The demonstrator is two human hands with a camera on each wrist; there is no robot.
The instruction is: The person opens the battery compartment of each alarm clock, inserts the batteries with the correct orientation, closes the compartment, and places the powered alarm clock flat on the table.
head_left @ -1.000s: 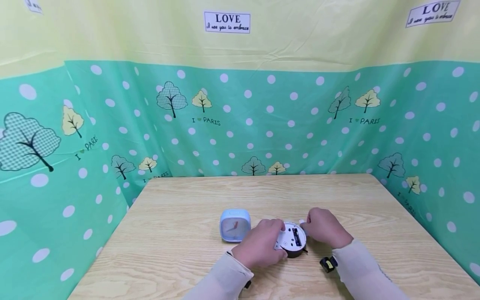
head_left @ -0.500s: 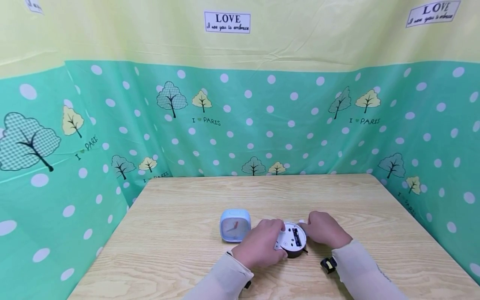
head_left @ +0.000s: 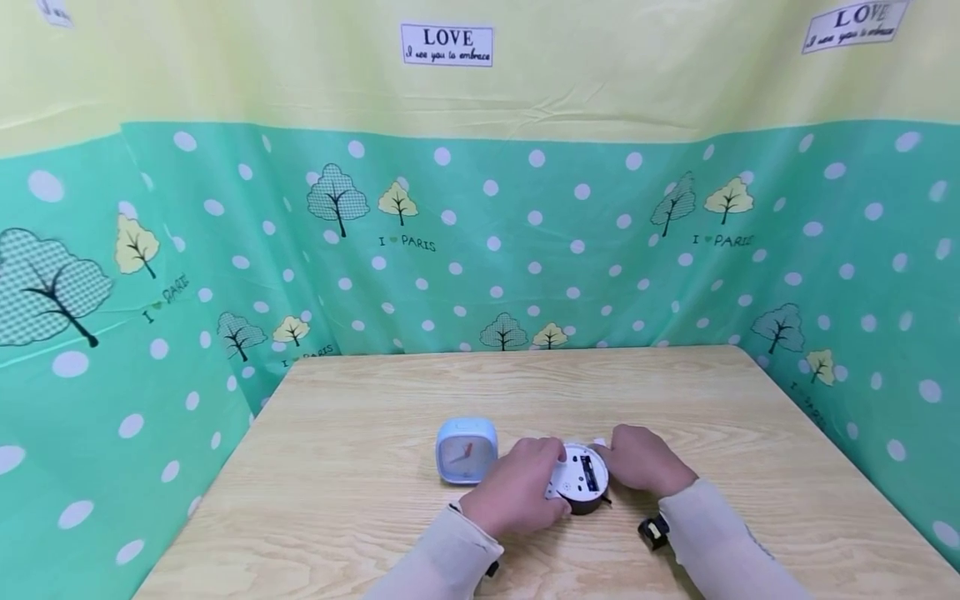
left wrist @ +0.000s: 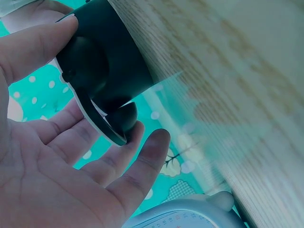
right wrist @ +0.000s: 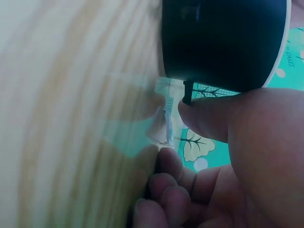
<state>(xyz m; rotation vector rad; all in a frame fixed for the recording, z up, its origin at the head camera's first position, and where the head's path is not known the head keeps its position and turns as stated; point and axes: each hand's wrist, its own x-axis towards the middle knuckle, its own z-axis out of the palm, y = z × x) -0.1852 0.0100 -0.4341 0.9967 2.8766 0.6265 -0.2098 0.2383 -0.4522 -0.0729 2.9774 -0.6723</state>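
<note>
A round black alarm clock (head_left: 572,472) lies face down, its white back up with a dark oblong battery compartment (head_left: 590,473) showing. My left hand (head_left: 517,487) grips it from the left; in the left wrist view the thumb (left wrist: 45,45) lies on the black casing (left wrist: 128,57) and the fingers reach beneath the curved handle. At the clock's right side, my right hand (head_left: 643,460) is curled and pinches a small white plastic piece (right wrist: 167,123) low at the table. Its thumb (right wrist: 209,116) lies against the clock's short black leg (right wrist: 187,92).
A pale blue square clock (head_left: 467,451) stands just left of my left hand. Both are on a light wooden table (head_left: 360,442). Green and yellow printed curtains (head_left: 465,292) surround the table at the back and sides.
My right hand has dropped slightly towards me at the clock's right edge. The whole head view has shifted a little; the left hand keeps its grip on the clock.
</note>
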